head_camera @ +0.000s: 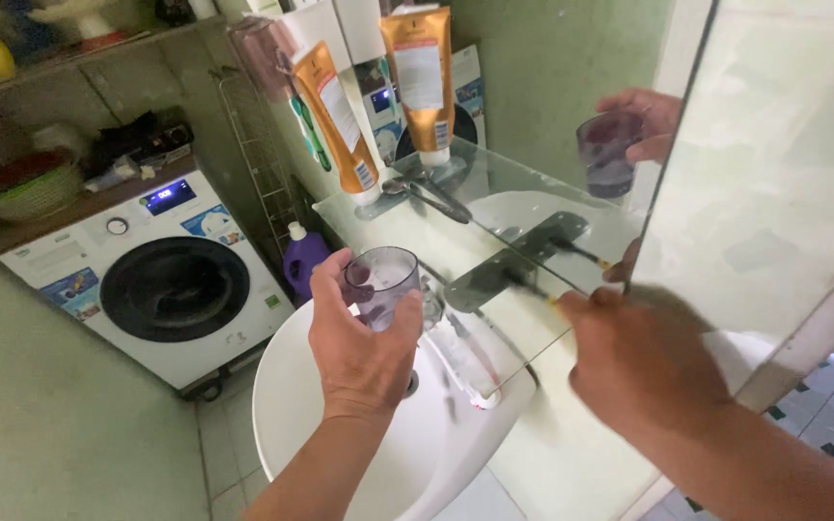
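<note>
My left hand (359, 352) grips a clear, purple-tinted plastic cup (385, 280) and holds it upright over the white sink (287, 405). My right hand (639, 362) is closed on a thin dark stick with a yellow end (531, 287), probably a toothbrush, whose tip points at the edge of the glass shelf (407, 227). The mirror (774, 193) reflects the cup, the stick and both hands. On the sink rim, just below the cup, lies a white toothbrush with a red end (463, 362).
An orange tube (340, 121) stands cap-down on the glass shelf, beside a metal spoon-like object (429, 196). A white front-loading washing machine (156, 270) stands to the left with a purple bottle (303, 259) next to it. Above it are cluttered shelves with a basket (31, 193).
</note>
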